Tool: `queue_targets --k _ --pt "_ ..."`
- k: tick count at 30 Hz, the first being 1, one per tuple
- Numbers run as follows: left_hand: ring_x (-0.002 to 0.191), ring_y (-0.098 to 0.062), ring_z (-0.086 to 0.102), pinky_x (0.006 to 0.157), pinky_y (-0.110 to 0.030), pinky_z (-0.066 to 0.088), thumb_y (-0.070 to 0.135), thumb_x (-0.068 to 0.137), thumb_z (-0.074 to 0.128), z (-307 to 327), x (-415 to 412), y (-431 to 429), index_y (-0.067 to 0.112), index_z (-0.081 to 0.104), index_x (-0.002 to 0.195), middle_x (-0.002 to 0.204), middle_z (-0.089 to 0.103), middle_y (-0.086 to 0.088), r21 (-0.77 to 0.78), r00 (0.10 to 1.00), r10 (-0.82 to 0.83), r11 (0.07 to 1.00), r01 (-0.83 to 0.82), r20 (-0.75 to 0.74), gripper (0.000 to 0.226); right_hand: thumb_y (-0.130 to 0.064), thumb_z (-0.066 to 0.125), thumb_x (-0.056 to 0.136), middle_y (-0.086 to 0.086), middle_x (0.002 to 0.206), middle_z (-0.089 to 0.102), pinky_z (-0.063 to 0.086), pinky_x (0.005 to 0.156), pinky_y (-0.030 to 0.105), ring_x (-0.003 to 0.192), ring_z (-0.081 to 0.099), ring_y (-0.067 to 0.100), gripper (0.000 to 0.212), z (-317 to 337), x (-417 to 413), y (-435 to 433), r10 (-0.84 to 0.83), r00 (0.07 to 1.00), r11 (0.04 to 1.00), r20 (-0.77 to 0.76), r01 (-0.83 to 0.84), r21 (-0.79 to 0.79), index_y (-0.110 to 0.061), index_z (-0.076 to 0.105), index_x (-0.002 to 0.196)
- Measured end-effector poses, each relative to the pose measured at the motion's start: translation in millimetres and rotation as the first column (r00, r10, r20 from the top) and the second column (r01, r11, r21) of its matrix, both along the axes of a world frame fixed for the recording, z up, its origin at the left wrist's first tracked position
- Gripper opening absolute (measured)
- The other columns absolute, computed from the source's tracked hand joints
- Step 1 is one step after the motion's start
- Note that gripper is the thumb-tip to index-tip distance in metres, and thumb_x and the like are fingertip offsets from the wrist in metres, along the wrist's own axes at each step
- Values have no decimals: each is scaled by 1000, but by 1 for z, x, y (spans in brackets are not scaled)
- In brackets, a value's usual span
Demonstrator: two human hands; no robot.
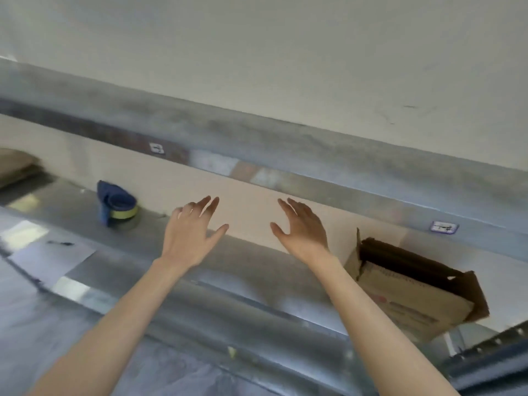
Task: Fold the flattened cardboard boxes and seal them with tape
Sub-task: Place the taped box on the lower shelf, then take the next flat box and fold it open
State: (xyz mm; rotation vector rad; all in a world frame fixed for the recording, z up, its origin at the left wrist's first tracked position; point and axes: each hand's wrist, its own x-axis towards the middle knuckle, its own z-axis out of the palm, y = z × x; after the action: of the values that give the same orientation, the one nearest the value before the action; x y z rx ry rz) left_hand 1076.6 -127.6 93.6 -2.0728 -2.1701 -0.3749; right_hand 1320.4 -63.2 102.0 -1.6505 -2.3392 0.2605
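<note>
Both my arms stretch forward over a metal shelf (257, 284). My left hand (191, 232) and my right hand (303, 227) are held up with fingers spread and straight, holding nothing, in front of a beige back panel. An open brown cardboard box (411, 292) with red print lies tilted on the shelf to the right of my right arm, its dark opening facing up and back. A blue tape dispenser with a yellow-green roll (118, 205) stands on the shelf to the left of my left hand. The whole view is blurred.
A grey metal rail (285, 155) with small labels runs across above the shelf, under a pale wall. A pen (60, 243) lies on a sheet at the left. Something beige (14, 164) sits at the far left edge.
</note>
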Motion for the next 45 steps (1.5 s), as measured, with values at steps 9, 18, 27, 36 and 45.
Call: queue_targets --k 9,18,27,36,45 --pt "135 -29 46 110 -43 33 67 90 26 4 -203 -34 18 41 152 154 45 -5 33 990 140 990 -140 10 80 -57 43 99 -1 165 19 14 123 35 152 15 22 70 -3 -214 1 170 985 985 2 -170 -15 -30 19 158" --pt "143 -23 33 114 -38 21 64 97 33 -4 -368 -45 24 28 157 162 30 1 23 976 216 976 -217 15 72 -55 47 98 4 163 25 18 119 35 150 20 25 70 -9 -387 13 236 971 971 -29 -237 -22 -27 23 157" --pt "148 -24 28 117 -40 20 75 91 19 -18 -516 -32 23 25 158 162 29 -1 19 937 349 937 -349 -1 85 -53 46 99 1 162 26 19 118 34 149 19 20 67 -17 -550 51 372 927 928 -54 -373 -15 -25 26 156" --pt "150 -23 24 120 -42 20 66 97 34 -27 -659 13 27 24 158 163 27 3 7 928 373 928 -373 -7 73 -52 47 99 4 163 23 19 121 37 150 17 22 67 -24 -709 101 439 896 894 -64 -443 -68 -24 25 156" --pt "150 -23 26 121 -44 19 79 92 16 -41 -779 47 28 26 157 162 29 4 -17 917 396 918 -395 58 83 -53 51 97 4 160 30 24 120 37 148 22 22 68 -46 -818 122 415 906 903 -88 -422 -85 -22 31 154"
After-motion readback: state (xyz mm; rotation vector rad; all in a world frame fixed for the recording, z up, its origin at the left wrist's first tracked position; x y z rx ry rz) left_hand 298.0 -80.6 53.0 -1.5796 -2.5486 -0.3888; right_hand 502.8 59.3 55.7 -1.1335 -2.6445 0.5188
